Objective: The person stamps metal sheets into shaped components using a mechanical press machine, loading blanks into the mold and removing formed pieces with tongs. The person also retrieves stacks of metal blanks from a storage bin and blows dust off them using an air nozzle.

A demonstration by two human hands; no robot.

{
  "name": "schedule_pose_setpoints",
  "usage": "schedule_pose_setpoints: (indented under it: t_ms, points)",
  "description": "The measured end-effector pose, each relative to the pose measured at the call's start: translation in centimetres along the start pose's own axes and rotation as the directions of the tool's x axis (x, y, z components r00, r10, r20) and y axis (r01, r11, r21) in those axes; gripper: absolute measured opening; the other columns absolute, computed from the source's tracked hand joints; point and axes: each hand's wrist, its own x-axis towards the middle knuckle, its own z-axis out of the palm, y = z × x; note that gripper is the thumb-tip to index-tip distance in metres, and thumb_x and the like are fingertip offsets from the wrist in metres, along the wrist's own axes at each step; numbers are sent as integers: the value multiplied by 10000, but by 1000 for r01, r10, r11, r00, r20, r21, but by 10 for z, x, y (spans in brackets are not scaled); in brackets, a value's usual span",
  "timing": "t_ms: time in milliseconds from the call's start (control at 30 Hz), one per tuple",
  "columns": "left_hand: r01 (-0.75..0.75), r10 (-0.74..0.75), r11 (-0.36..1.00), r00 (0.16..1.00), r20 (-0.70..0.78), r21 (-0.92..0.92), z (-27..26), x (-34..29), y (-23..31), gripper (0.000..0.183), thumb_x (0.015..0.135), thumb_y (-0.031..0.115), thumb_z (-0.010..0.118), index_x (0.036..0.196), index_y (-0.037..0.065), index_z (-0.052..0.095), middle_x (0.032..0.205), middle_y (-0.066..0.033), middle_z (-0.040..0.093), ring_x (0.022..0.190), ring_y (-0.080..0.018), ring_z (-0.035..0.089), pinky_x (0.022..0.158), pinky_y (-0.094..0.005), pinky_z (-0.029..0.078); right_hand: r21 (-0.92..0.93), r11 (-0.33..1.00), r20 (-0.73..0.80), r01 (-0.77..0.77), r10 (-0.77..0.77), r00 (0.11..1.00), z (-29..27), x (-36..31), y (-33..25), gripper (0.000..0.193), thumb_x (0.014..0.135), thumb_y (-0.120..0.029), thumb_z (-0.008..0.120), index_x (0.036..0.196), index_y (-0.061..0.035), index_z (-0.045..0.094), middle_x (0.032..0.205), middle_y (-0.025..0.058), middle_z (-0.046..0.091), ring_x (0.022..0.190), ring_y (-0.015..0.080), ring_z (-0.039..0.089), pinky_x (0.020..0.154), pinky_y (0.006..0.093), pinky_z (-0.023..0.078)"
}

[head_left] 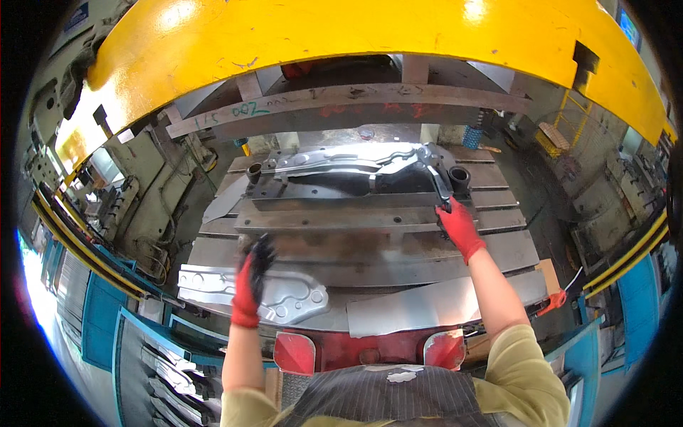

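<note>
My right hand (461,226), in a red glove with dark fingers, is closed around the dark handle of a long thin hand tool (435,179). The tool's far end meets the right end of a shiny formed metal panel (341,160) lying on the dark lower die (320,189). I cannot make out the tool's tip. My left hand (253,279), gloved red with a black palm, is raised with its fingers stretched out and nothing visible in it. Beneath it, at the table's near left, lies another formed metal panel (299,295) with round bosses, partly hidden by the hand.
Above the die hangs the upper die (356,114), under a big yellow press beam (341,32). A flat metal sheet (416,306) lies at the near right of the slotted press table (306,250). Several formed parts stand in a blue rack (124,334) at lower left.
</note>
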Motion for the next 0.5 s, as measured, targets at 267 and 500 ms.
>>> schedule_pose_setpoints:
  t_ms: [267,500]
  points:
    - [340,-124,719,920,371,-605,129,189,-96,454,855,373,449,1143,22,477,1111,-135,528,1013,-248,501,927,-362,367,-274,957,-72,94,-118,990,-24,6,-29,416,778,-280,566,1137,-85,489,849,150,611,820,319,583,700,399,448]
    - [246,-187,783,969,161,-572,144,247,-142,230,847,286,486,834,64,546,686,-42,573,600,-169,563,550,-275,482,-215,968,-129,129,-159,979,-22,-7,-12,376,769,-262,588,1098,-96,513,817,120,609,782,309,574,692,378,448]
